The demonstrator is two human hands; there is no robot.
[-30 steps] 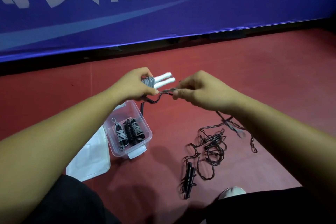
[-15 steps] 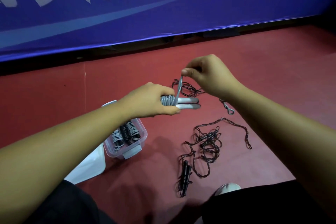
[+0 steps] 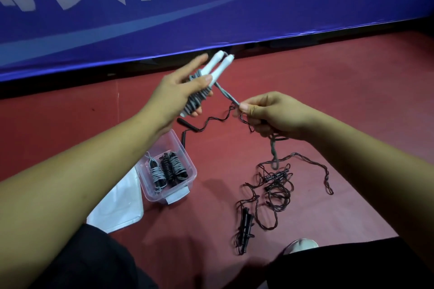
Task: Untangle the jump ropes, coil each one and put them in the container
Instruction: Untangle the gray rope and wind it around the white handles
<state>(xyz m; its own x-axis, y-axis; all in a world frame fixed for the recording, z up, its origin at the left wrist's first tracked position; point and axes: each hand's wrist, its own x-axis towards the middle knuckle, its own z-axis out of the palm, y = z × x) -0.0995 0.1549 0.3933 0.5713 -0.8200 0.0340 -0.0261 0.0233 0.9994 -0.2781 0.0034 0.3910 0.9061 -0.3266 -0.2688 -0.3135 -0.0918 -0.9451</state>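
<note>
Legs: black trousers (image 3: pixel 94 265) fill the bottom edge on my feed.
Shoe (image 3: pixel 303 244): pale toe, bottom right of centre, at the edge of the right leg.
Lid (image 3: pixel 119 204): white, flat on the floor at lower left, just beside the box.
Tangle (image 3: pixel 274 185): loose black rope on the floor, lower right of centre, not coiled. Two black handles (image 3: pixel 245 227) lie side by side at its near end.
Box (image 3: pixel 164 195): clear and open, on the floor, lower centre-left.
Coils (image 3: pixel 168 170): I count three wound ropes side by side inside the box.
Loose handle (image 3: pixel 187 125): black, on the floor just beyond the box. Its cord runs right to the right hand.
Right hand (image 3: pixel 274 115): centre right. Thumb and forefinger pinch a strand of the grey rope; the other fingers curl round black cord.
Left hand (image 3: pixel 178 87): upper centre, grasping the wound bundle, thumb on top, forefinger straight.
Grey rope (image 3: pixel 196 98): off the floor, wound round two white handles (image 3: pixel 217 65) pointing up-right. One strand runs taut to the right hand, and its tail hangs over the tangle; contact unclear to me.
Floor (image 3: pixel 328 89): red.
Banner (image 3: pixel 211 19): blue with white lettering, across the top.
</note>
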